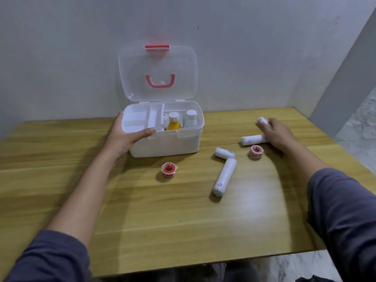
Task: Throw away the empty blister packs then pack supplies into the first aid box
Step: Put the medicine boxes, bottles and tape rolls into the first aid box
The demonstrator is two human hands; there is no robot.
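Observation:
The white first aid box [183, 145] stands open at the back of the wooden table, its clear lid [157, 73] upright. Inside are a white tray [135, 121], a yellow bottle [174, 122] and a white bottle [191, 119]. My left hand [124, 137] grips the box's front left corner, thumb over the rim. My right hand [276, 133] is at the right, fingers closed around a white bandage roll [262, 120], blurred. Three more bandage rolls [253, 139] [224, 153] [224, 180] and two red tape rolls [168, 169] [256, 152] lie on the table.
The wooden table [142, 220] ends at a grey wall behind the box and at an edge on the right, beyond which is a marble-patterned floor [362, 123]. No blister packs are in view.

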